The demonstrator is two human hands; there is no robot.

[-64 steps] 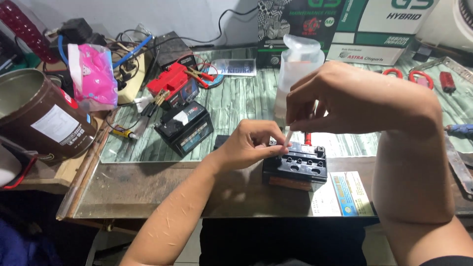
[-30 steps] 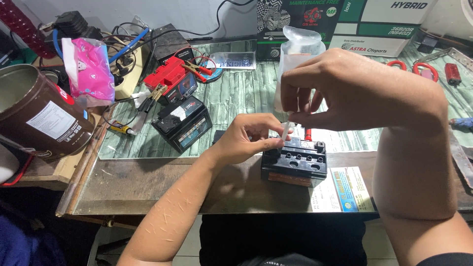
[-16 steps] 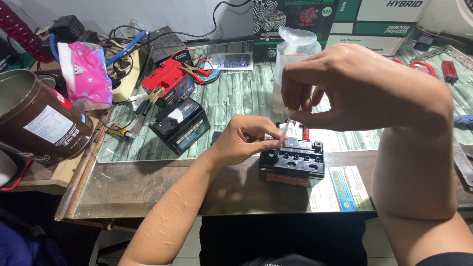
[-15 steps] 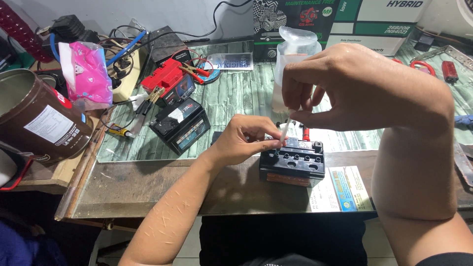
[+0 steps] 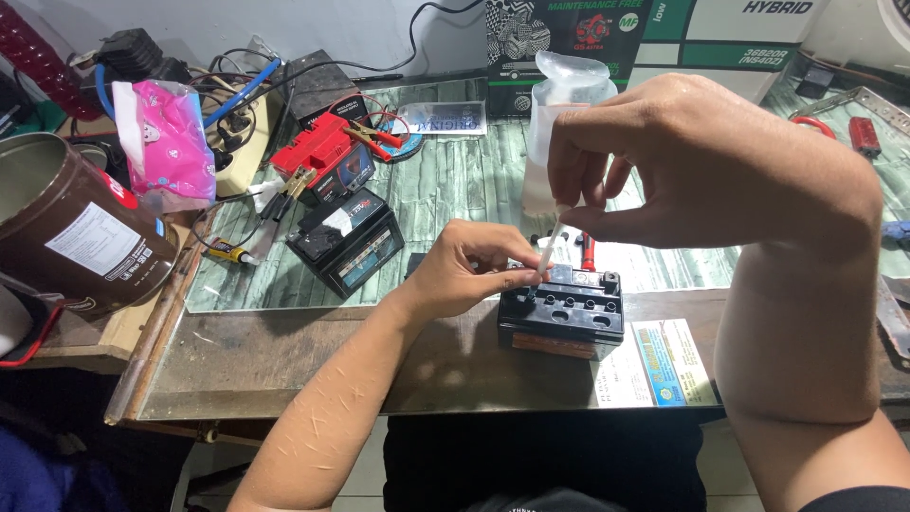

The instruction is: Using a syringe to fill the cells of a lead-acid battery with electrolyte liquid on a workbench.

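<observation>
A small black battery (image 5: 561, 313) with a row of open filler holes sits near the front edge of the glass-topped table (image 5: 284, 351). My left hand (image 5: 469, 270) rests on its top left corner, fingers pinched around the lower end of a thin white tube (image 5: 549, 248). My right hand (image 5: 682, 161) is raised above the battery and pinches the upper end of the same tube. Behind my right hand stands a clear plastic bottle (image 5: 550, 104), partly hidden.
A second black battery (image 5: 346, 240) lies left of centre. A red charger with clips (image 5: 327, 156), cables, a pink plastic bag (image 5: 171, 142) and a brown tin can (image 5: 66, 228) crowd the left. Cardboard boxes (image 5: 645, 38) stand at the back. A leaflet (image 5: 654, 365) lies by the battery.
My right hand has risen slightly and shifted over the battery, still on the tube. The left hand stays on the battery's corner. The view moved a little.
</observation>
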